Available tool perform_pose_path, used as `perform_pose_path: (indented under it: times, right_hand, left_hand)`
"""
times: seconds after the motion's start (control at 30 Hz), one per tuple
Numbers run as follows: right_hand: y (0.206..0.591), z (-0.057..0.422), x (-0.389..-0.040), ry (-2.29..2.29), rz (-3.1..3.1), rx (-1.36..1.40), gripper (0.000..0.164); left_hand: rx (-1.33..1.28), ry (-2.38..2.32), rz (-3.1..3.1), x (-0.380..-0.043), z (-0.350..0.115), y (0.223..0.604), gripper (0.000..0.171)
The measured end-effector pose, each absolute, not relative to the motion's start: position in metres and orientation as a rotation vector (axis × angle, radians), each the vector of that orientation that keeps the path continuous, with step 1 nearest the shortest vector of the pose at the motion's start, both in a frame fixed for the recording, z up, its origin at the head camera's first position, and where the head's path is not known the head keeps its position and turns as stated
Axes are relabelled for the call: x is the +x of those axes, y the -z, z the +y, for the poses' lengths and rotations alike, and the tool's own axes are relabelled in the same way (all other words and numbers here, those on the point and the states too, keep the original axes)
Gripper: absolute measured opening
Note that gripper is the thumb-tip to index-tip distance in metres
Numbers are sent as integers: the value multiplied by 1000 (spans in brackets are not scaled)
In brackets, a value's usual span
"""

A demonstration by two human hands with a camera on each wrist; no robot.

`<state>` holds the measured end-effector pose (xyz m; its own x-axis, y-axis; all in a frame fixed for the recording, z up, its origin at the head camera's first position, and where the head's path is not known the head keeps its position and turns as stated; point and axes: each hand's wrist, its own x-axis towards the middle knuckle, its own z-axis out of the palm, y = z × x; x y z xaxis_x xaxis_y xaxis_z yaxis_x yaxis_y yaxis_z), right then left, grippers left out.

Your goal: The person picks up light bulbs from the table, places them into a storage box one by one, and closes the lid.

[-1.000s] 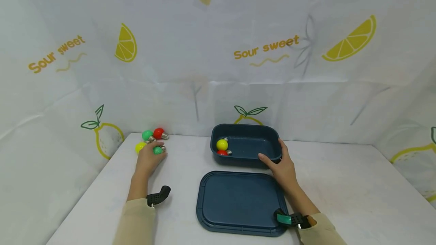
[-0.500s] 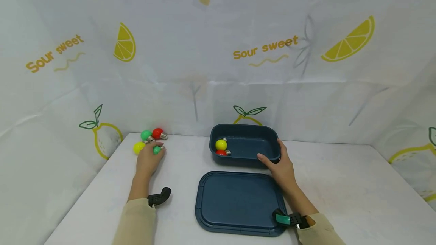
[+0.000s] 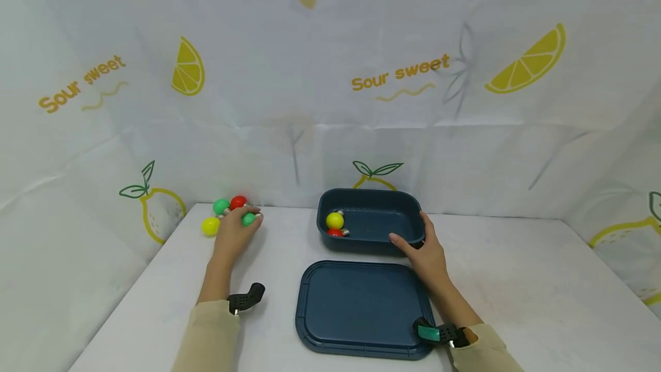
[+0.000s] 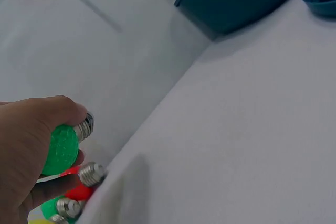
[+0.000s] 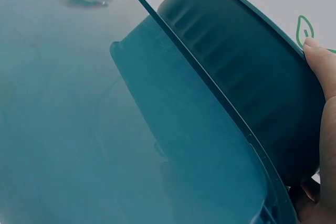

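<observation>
In the head view my left hand (image 3: 233, 241) pinches a green light bulb (image 3: 248, 219), with its metal screw base pointing right. The left wrist view shows that green bulb between thumb and fingers, apart from the other bulbs below. Beside the hand lie a yellow bulb (image 3: 210, 226), another green bulb (image 3: 221, 206) and a red bulb (image 3: 238, 202), partly covered. My right hand (image 3: 430, 260) grips the right front corner of a dark blue box (image 3: 372, 244), thumb over the front rim. Inside the box, at its left end, are a yellow bulb (image 3: 334, 220) and a red bulb (image 3: 335, 233).
A dark blue lid (image 3: 365, 309) lies flat in front of the box, its right edge under my right forearm. Behind the white table (image 3: 516, 280) hangs a white cloth (image 3: 279, 73) printed with lemons. Both wrists wear black camera straps.
My left hand has moved right and slightly up with the green bulb, away from the yellow bulb at the left. The right hand and the box have stayed put.
</observation>
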<state>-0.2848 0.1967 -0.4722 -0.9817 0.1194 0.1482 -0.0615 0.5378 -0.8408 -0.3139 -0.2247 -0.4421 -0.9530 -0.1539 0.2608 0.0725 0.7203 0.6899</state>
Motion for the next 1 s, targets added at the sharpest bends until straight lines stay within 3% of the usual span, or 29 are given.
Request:
perform_pose_path:
  times: [0.57, 1.0]
  right_hand:
    - [471, 196, -283, -1409, -2582, -48, 101]
    - [472, 197, -285, -1422, -2592, -51, 102]
  left_hand:
    - [-167, 988, -2552, -315, -181, 421, 30]
    - [-348, 966, -2567, -314, -138, 427, 24]
